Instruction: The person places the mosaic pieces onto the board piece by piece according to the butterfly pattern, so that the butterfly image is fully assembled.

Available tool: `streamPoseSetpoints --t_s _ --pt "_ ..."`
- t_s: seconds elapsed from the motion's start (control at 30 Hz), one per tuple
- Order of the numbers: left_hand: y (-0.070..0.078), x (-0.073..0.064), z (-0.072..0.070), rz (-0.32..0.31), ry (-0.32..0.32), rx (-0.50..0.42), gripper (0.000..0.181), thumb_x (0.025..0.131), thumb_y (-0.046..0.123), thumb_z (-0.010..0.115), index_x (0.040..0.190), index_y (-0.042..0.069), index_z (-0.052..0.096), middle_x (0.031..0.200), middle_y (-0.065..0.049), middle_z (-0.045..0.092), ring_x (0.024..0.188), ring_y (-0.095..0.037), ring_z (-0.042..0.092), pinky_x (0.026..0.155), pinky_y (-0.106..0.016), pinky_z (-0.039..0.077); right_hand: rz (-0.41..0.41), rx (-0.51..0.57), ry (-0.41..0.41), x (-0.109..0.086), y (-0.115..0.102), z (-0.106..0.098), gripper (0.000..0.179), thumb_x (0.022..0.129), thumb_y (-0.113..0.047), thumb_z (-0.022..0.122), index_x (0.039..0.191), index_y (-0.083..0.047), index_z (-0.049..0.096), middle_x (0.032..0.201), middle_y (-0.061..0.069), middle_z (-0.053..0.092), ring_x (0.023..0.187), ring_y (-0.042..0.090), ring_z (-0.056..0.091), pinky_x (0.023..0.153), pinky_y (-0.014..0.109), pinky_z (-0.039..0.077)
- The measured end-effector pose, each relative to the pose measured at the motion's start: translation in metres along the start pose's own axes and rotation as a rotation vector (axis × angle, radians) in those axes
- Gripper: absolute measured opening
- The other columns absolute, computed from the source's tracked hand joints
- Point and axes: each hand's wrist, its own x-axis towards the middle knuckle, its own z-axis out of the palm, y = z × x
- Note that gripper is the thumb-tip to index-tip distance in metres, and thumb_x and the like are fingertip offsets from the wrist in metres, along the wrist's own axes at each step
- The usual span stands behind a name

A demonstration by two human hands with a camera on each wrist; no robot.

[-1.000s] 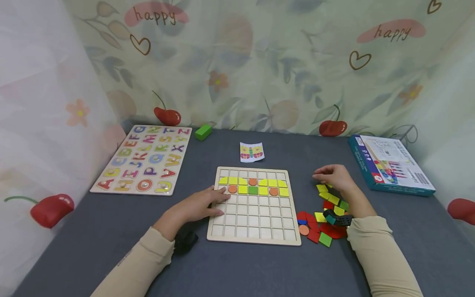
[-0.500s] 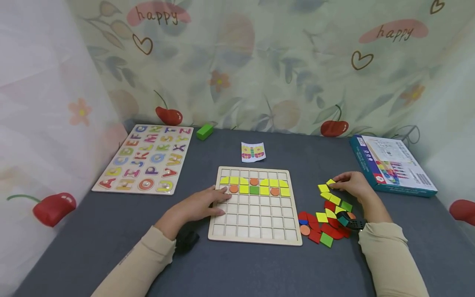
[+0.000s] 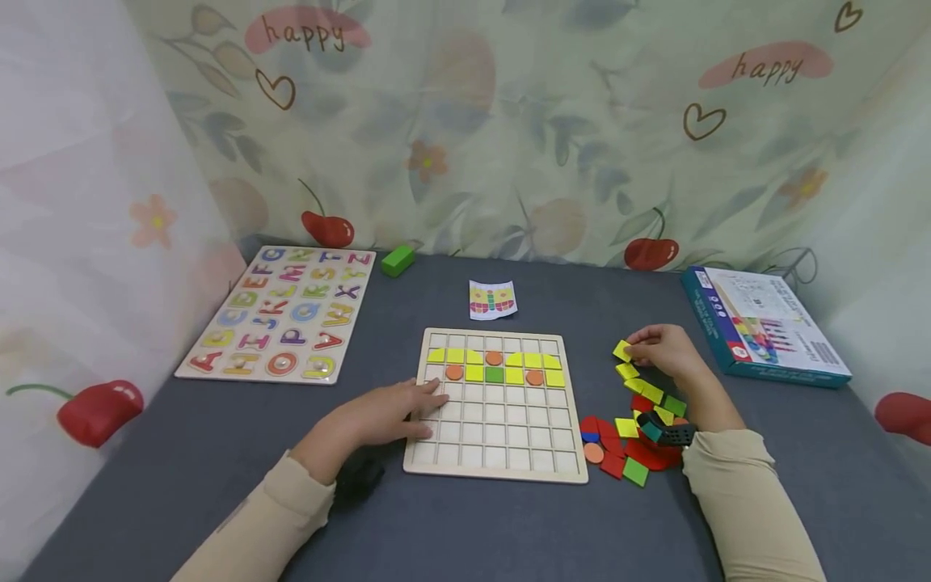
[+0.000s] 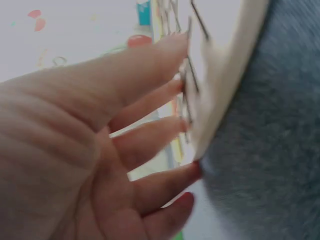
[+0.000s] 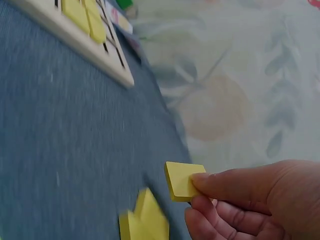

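Observation:
My right hand (image 3: 663, 353) pinches a yellow square tile (image 5: 184, 181) between thumb and fingers. In the head view it is above the far end of the pile of loose tiles. My left hand (image 3: 381, 414) rests along the left edge of the wooden grid board (image 3: 494, 453), its fingers fairly straight. The left wrist view shows the thumb and fingertips at the board's rim (image 4: 227, 95). Two of the board's upper rows hold yellow tiles (image 3: 474, 373), orange round tiles (image 3: 494, 357) and one green square (image 3: 494, 374). The lower cells show bare wood.
Loose red, yellow, green, orange and blue tiles (image 3: 635, 472) lie right of the board. Behind it lies a small butterfly pattern card (image 3: 491, 300). An alphabet puzzle board (image 3: 272, 315) and green block (image 3: 398, 261) are at left. A flat box (image 3: 771, 323) lies at right.
A second ago no tile showed in my right hand; then it pinched a yellow tile, and it has since moved left with it. My left hand has slid slightly nearer along the board's edge.

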Motion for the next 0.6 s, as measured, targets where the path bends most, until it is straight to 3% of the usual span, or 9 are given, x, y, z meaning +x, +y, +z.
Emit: streamPoseSetpoints --t_s 0.13,0.3,0.6 --pt "0.005 -0.008 -0.002 -0.024 -0.048 -0.04 0.058 0.086 0.025 0.066 0.139 0.019 0.044 0.152 -0.002 0.029 0.142 -0.034 0.019 0.114 -0.049 0.025 -0.049 -0.016 0.001 0.005 -0.024 0.016 0.028 0.091 -0.015 0.059 0.109 0.007 0.059 0.095 0.013 0.066 0.075 0.016 0.06 0.072 0.024 0.054" --pt "0.008 -0.011 -0.003 -0.033 -0.053 -0.041 0.061 0.083 0.022 0.07 0.139 0.018 0.045 0.152 -0.003 0.029 0.143 -0.034 0.019 0.113 -0.048 0.027 -0.084 0.002 -0.007 0.012 -0.061 0.051 0.027 0.09 -0.015 0.061 0.108 0.005 0.06 0.102 0.019 0.064 0.08 0.02 0.06 0.081 0.037 0.054" --pt "0.009 -0.008 -0.002 -0.022 -0.054 -0.012 0.064 0.081 0.023 0.072 0.139 0.018 0.045 0.152 -0.004 0.03 0.142 -0.032 0.021 0.112 -0.047 0.029 -0.212 0.141 -0.21 0.021 -0.111 0.118 0.017 0.086 -0.009 0.065 0.098 0.003 0.064 0.084 0.008 0.063 0.074 0.02 0.062 0.074 0.034 0.056"
